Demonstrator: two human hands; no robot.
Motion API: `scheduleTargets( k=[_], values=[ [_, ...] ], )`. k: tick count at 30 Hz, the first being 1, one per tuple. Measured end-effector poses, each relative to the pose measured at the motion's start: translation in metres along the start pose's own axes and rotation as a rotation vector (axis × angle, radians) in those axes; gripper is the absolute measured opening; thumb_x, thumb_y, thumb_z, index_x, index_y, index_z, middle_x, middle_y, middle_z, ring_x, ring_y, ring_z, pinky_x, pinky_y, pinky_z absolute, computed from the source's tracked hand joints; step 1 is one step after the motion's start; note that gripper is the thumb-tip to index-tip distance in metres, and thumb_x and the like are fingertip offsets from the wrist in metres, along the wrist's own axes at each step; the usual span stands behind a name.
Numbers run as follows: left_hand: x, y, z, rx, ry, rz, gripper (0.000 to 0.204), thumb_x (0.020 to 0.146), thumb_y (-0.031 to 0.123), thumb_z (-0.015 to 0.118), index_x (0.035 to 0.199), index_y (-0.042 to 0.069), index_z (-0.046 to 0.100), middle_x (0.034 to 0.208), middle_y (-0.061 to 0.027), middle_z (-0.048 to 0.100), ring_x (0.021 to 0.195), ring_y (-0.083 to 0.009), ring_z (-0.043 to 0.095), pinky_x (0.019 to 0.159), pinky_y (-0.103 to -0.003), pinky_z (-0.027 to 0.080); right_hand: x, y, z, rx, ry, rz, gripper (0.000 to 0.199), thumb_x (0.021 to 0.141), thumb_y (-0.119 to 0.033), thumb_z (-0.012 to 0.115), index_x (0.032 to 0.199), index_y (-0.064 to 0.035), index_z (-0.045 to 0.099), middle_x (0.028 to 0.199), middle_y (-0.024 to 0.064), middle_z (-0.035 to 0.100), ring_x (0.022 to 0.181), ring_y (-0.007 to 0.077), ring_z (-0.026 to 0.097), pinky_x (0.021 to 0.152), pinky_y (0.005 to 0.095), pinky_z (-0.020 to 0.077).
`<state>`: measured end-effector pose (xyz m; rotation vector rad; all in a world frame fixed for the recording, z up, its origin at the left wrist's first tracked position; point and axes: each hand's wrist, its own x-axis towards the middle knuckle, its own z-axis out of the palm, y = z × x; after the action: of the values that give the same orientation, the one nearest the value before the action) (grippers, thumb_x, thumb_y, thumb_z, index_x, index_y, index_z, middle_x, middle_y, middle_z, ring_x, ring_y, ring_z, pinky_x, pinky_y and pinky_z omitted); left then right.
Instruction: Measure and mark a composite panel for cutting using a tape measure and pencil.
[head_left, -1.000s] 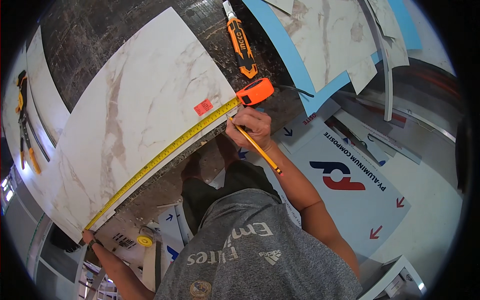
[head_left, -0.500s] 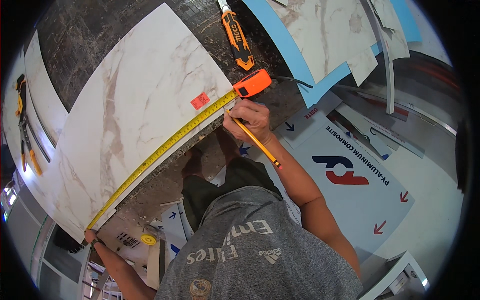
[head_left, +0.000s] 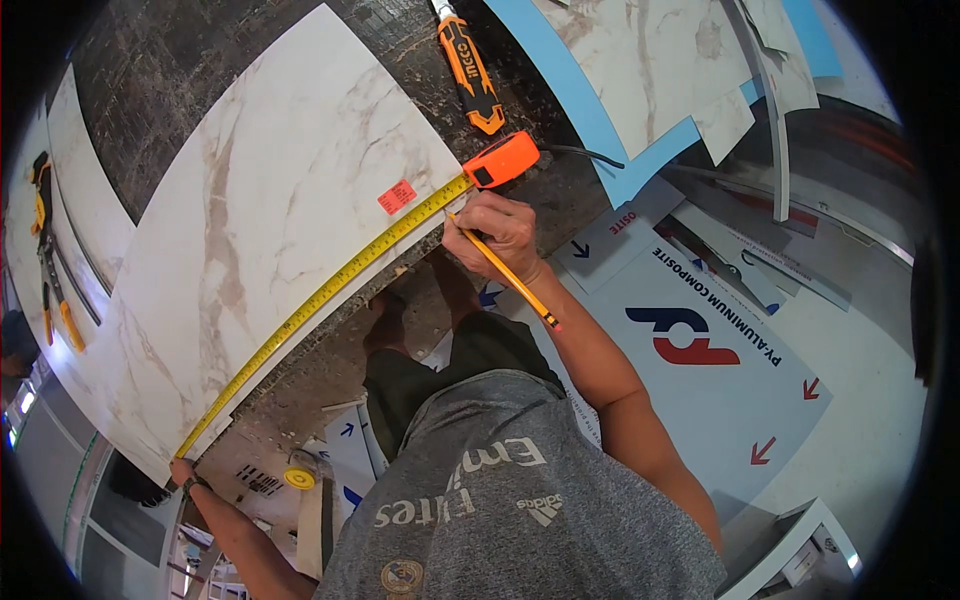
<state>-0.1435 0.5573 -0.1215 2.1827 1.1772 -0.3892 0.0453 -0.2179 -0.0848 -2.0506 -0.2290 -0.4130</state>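
Observation:
A white marble-patterned panel [head_left: 290, 150] lies on the dark work surface, with a small red sticker [head_left: 396, 197] near its near edge. Along that edge stretches the yellow tape measure blade [head_left: 325, 292], running to its orange case [head_left: 502, 160] at the panel's right corner. At the far left corner, my left hand [head_left: 181, 471] pinches the blade's end against the panel edge. My right hand [head_left: 497, 236] grips a yellow pencil [head_left: 515, 283], its tip on the panel's near edge just below the blade and close to the case.
An orange and black utility knife [head_left: 468, 75] lies beyond the tape case. Snips with yellow handles [head_left: 50, 260] rest at the far left. Marble-patterned offcuts [head_left: 722, 130] lie over blue-backed sheet [head_left: 650, 158] at the upper right. Printed grey-white sheets [head_left: 690, 390] lie lower, right of me.
The view has shifted slightly. Both hands keep their grips, and the tape stays stretched along the panel; the pencil tip remains near the edge. A dark shape shows more at the far left rim.

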Motion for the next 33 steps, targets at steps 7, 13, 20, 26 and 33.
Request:
scheduleTargets(
  k=[7, 13, 20, 26, 33],
  values=[
    [0.004, -0.003, 0.001, 0.007, -0.025, 0.021, 0.065, 0.078, 0.052, 0.081, 0.124, 0.006, 0.074, 0.104, -0.0125, 0.077, 0.093, -0.0258, 0.07, 0.084, -0.034, 0.056, -0.002, 0.001, -0.002, -0.017, -0.003, 0.019, 0.021, 0.067, 0.013, 0.075, 0.07, -0.0029, 0.062, 0.068, 0.0008, 0.062, 0.054, 0.0116, 0.047, 0.053, 0.0242, 0.0448],
    [0.008, -0.014, -0.008, 0.007, -0.039, 0.029, 0.067, 0.077, 0.053, 0.082, 0.123, 0.006, 0.074, 0.104, -0.0125, 0.077, 0.094, -0.0259, 0.07, 0.084, -0.035, 0.055, 0.0, -0.001, 0.001, -0.021, -0.005, -0.006, 0.021, 0.067, 0.013, 0.075, 0.07, -0.0026, 0.062, 0.068, 0.001, 0.062, 0.053, 0.0119, 0.047, 0.053, 0.0241, 0.0446],
    [0.013, -0.018, -0.003, 0.012, -0.063, 0.048, 0.068, 0.075, 0.054, 0.083, 0.123, 0.006, 0.075, 0.105, -0.0126, 0.077, 0.094, -0.026, 0.07, 0.085, -0.035, 0.055, 0.0, 0.0, 0.001, -0.02, -0.004, 0.004, 0.02, 0.067, 0.012, 0.075, 0.07, -0.0026, 0.062, 0.068, 0.0011, 0.062, 0.053, 0.012, 0.047, 0.053, 0.0241, 0.0444],
    [0.016, -0.022, -0.002, 0.016, -0.083, 0.063, 0.07, 0.074, 0.055, 0.084, 0.123, 0.006, 0.075, 0.105, -0.0126, 0.077, 0.094, -0.0261, 0.07, 0.085, -0.035, 0.055, 0.001, -0.003, 0.002, 0.007, 0.025, 0.012, 0.024, 0.069, 0.011, 0.074, 0.067, -0.0049, 0.056, 0.065, 0.0004, 0.054, 0.051, 0.0148, 0.042, 0.05, 0.0271, 0.0397],
    [0.019, -0.028, -0.004, 0.022, -0.112, 0.083, 0.071, 0.073, 0.056, 0.085, 0.123, 0.006, 0.075, 0.105, -0.0126, 0.077, 0.094, -0.0263, 0.07, 0.086, -0.035, 0.055, -0.002, -0.003, 0.0, -0.034, 0.023, -0.002, 0.023, 0.071, 0.01, 0.074, 0.071, -0.0056, 0.057, 0.067, 0.0011, 0.054, 0.052, 0.0158, 0.043, 0.05, 0.0273, 0.0395]
  ],
)
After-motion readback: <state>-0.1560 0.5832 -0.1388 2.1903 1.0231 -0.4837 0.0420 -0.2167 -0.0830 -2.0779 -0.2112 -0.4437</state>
